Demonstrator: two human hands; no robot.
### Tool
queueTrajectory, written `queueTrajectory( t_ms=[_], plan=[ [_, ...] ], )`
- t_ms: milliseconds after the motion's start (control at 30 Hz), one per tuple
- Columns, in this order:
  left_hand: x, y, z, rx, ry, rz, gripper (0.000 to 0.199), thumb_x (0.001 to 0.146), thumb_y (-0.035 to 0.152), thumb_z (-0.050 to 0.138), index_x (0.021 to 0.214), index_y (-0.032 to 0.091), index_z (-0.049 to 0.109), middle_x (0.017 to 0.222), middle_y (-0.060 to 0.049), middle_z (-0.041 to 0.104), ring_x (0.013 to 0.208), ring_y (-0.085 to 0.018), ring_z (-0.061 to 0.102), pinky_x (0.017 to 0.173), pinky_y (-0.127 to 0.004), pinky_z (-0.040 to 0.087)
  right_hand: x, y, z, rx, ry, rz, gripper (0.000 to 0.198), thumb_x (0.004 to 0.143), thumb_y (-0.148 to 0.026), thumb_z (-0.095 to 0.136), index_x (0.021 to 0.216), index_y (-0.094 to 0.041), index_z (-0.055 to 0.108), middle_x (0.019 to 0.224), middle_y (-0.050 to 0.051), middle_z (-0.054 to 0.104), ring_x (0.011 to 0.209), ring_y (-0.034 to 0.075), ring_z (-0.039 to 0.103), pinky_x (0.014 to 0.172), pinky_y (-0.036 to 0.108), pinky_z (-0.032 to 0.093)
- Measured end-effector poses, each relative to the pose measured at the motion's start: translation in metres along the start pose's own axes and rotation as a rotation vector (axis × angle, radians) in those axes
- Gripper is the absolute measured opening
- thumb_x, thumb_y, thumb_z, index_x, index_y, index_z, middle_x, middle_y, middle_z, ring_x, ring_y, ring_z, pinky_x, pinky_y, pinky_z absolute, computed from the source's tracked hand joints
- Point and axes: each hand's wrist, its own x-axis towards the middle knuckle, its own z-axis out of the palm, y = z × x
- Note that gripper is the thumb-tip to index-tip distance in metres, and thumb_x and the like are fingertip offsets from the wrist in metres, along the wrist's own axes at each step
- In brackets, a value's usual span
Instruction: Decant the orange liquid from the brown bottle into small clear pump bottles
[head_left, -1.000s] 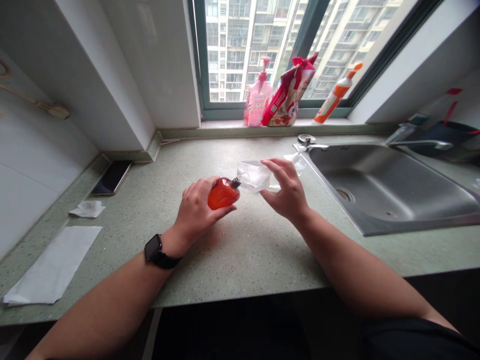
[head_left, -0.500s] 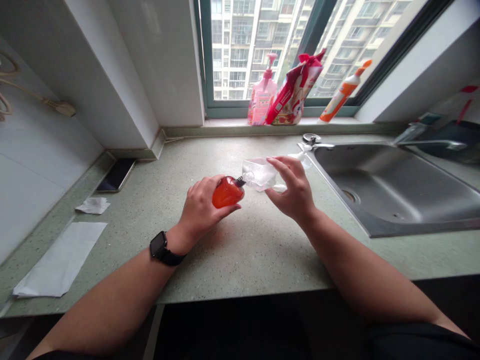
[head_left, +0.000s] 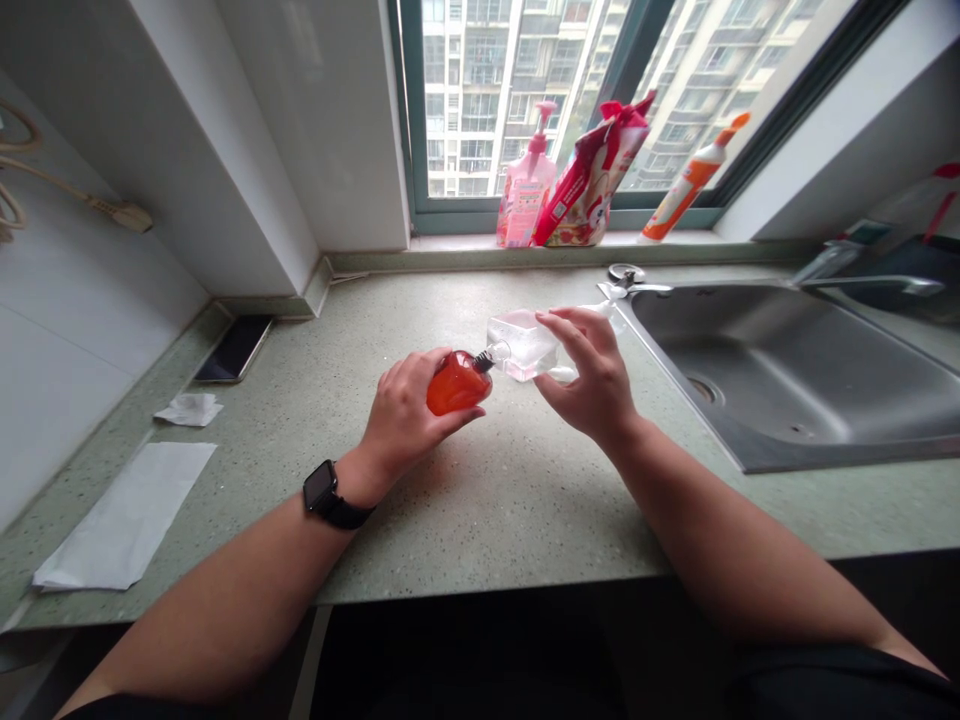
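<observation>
My left hand (head_left: 405, 405) is wrapped round a bottle of orange-red liquid (head_left: 456, 383), tilted with its black threaded neck pointing right. That neck meets the mouth of a clear plastic bottle (head_left: 521, 345), which lies tipped toward it. Thumb and fingers of my right hand (head_left: 589, 375) grip the clear bottle from its right side. Some pale liquid seems to be inside the clear one, though its level is hard to make out. Behind my right hand, a white pump top (head_left: 611, 290) lies near the sink's corner, partly hidden.
A steel sink (head_left: 739, 455) with a tap is on the right. A phone (head_left: 234, 348), crumpled tissue (head_left: 189, 409) and flat paper towel (head_left: 127, 520) lie left. On the windowsill stand a pink pump bottle (head_left: 525, 200), a red bag (head_left: 589, 185) and an orange-white bottle (head_left: 686, 190).
Both hands hold nearly the same pose, neck against mouth. The view has shifted very slightly; otherwise little differs.
</observation>
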Motion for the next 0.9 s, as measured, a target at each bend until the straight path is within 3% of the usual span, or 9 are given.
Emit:
queueTrajectory(
  t_ms=[900],
  plan=[
    [0.0000,0.0044,0.0001,-0.103,-0.017,-0.016,0.071,0.086,0.062,0.086,0.141,0.026,0.058,0.133,-0.011,0.072,0.119,-0.031,0.069,0.106,-0.050,0.056,0.0026,-0.0038,-0.0050,0.011,0.017,-0.008,0.089,0.085,-0.004,0.069,0.162,-0.043,0.047,0.141,0.008,0.058,0.127,0.032,0.066,0.106,0.056,0.064]
  ],
)
